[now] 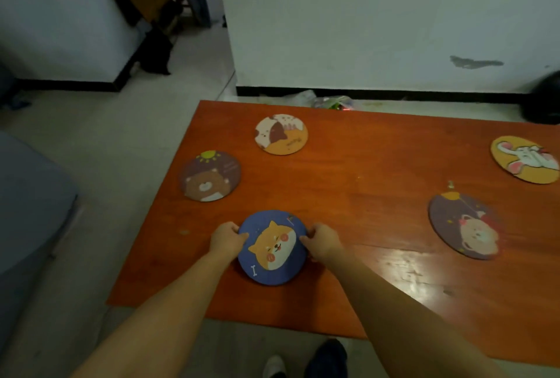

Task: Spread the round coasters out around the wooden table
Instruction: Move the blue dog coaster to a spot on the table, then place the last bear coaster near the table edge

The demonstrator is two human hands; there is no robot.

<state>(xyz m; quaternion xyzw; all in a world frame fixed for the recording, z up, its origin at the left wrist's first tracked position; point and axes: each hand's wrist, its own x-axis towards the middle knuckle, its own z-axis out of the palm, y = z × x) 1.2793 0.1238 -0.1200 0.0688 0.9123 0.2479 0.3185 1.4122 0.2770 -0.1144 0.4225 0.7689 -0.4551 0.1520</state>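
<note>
Several round coasters lie spread on the orange-brown wooden table (357, 183). A blue coaster with an orange dog (272, 248) sits near the front left; my left hand (227, 239) grips its left edge and my right hand (321, 241) grips its right edge. A brown bear coaster (210, 176) lies to the far left, and a cat coaster (281, 134) sits behind it near the back edge. On the right are a purple dog coaster (465, 226) and a yellow coaster with a white animal (524, 159).
The table's left edge and front edge are close to the blue coaster. A grey cushioned seat (27, 195) stands on the left. Plastic bags (330, 101) lie on the floor behind the table. My shoes (327, 359) show below the front edge.
</note>
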